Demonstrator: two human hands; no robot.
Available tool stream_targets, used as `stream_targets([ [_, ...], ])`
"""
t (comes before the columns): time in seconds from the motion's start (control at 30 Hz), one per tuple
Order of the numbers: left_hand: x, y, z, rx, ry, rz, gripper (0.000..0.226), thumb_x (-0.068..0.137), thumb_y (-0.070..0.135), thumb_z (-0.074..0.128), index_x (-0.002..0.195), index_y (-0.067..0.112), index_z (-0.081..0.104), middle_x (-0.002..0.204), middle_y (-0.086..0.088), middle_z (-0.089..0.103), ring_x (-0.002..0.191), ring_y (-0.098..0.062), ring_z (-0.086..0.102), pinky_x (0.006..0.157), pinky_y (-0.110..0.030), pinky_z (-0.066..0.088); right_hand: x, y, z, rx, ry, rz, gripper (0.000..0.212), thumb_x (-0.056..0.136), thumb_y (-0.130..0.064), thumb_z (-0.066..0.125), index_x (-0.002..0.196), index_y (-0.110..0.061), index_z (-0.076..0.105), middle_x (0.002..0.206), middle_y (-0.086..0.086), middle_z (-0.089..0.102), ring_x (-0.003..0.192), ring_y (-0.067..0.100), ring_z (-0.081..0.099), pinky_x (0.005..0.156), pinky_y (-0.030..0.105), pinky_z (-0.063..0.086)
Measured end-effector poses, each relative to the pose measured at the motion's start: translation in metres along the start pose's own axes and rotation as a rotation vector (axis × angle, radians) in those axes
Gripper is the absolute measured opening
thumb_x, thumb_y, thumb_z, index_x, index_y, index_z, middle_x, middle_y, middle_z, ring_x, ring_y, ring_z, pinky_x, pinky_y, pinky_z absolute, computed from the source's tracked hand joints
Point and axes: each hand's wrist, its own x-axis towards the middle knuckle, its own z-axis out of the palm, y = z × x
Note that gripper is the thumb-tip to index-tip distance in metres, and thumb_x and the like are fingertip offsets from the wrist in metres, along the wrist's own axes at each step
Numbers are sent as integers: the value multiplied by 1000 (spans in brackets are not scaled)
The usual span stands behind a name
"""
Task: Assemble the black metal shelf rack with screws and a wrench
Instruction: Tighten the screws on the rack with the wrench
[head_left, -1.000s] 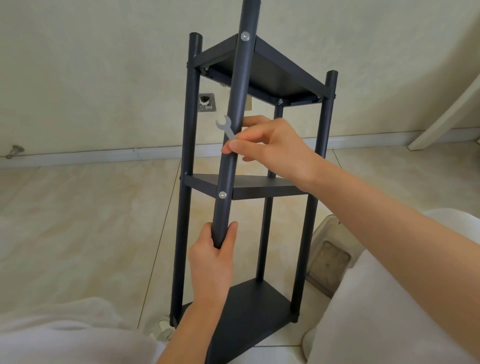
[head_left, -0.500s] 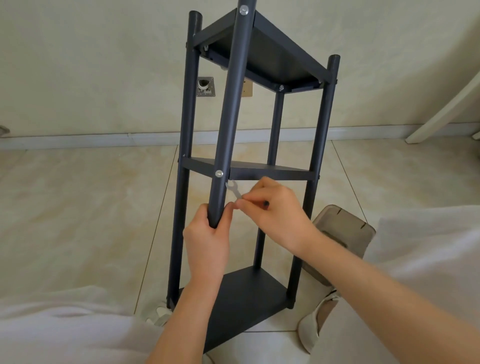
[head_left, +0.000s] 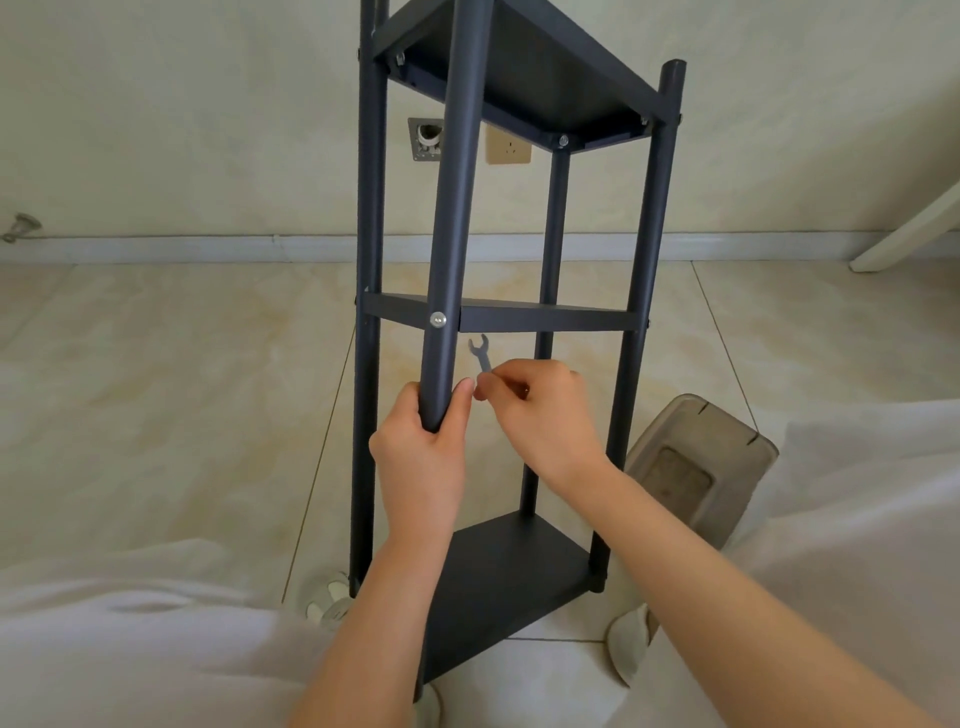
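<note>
Beige tiled floor, cream wall behind. Tall black metal shelf rack stands on the floor, three tiers, close in front of the person's white-clad knees.

Left hand is wrapped tight round the lower end of the black round front pole. Hand and arm hide whether that pole reaches the bottom tier. Right hand pinches the handle of a small flat silver wrench in its fingertips, open end up. Wrench sits just right of the pole and just below the middle tier, touching nothing on the rack. Round silver screw sits in the pole where the middle tier meets it, up and left of the wrench head, near.

Likely step: bring the wrench to that joint and tighten it.
- Keep the left hand's grip so the pole does not swing.
- Seat the open end square on the flats before turning.
- Use short turns, since the wrench looks thin and could slip off.
- Whether the wrench belongs on this head or on a nut behind the pole cannot be told from this view.
- Check the tier sits level before the final snug.

Containers: one grey translucent plastic tub lies on the floor just right of the rack. It is tipped so that what looks like its base faces the viewer. Contents are hidden, so any spare screws in it cannot be told.
</note>
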Motion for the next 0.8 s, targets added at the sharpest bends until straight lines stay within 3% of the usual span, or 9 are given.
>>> stream_targets([
  [0.13, 1, 1, -4, -33, 4, 10, 33, 81, 52, 60, 70, 24, 47, 55, 11, 39, 50, -2, 48, 48, -8, 37, 0, -6, 15, 77, 36, -24, 30, 96, -18, 58, 72, -3, 68, 60, 7, 60, 58, 20, 52, 56, 27, 44],
  [0.27, 3, -4, -6, -47, 22, 4, 38, 82, 55, 58, 74, 18, 54, 56, 11, 42, 51, -3, 49, 49, -9, 37, 2, -9, 23, 159, 57, -46, 38, 95, -14, 59, 59, -2, 55, 48, 1, 43, 49, 12, 34, 52, 23, 32],
  [0.4, 4, -8, -7, -70, 21, -10, 42, 82, 59, 53, 75, 18, 57, 55, 10, 47, 51, -4, 51, 49, -9, 39, 9, -13, 26, 181, 44, -70, 44, 94, -13, 60, 52, -24, 52, 44, -10, 41, 48, 9, 37, 52, 21, 33],
  [0.57, 7, -9, -7, -79, 21, -36, 50, 82, 69, 43, 73, 22, 55, 55, 7, 51, 50, -7, 53, 49, -11, 40, 19, -20, 24, 191, -10, -77, 49, 96, -15, 60, 52, -37, 52, 43, -12, 46, 45, 6, 42, 54, 21, 37],
  [0.8, 6, -11, -9, -75, 24, -30, 50, 85, 73, 36, 76, 27, 55, 55, 14, 50, 51, -6, 54, 50, -10, 38, 16, -22, 27, 161, -25, -135, 33, 98, -14, 58, 71, -3, 73, 64, 3, 70, 58, 6, 63, 65, 22, 52],
])
